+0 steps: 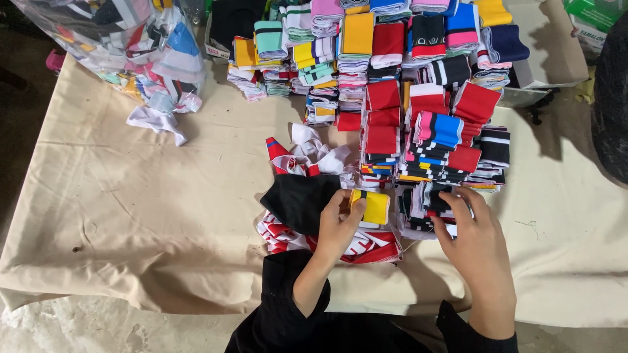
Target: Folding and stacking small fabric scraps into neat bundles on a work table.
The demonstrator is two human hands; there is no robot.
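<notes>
Already many folded knit cuff pieces stand stacked on the cream cloth-covered table [131, 216], while the left hand [340, 225] pinches a folded yellow knit band [376, 206] and the right hand [477, 242] rests flat, fingers spread, on the nearest multicoloured stack [425, 202], loose red-and-white pieces [366, 247] remaining unsorted.

Head camera looks steeply down, close above the cloth-covered table [131, 196].

- Left hand [340, 225]: reaches forward from a black sleeve, wrist bare, palm down, fingers [337, 201] curled in a closed grip with the thumb pressing from the right.
- Right hand [476, 245]: palm down, back to the camera, fingers stretched forward and slightly spread, nothing pinched; black sleeve at the forearm.
</notes>
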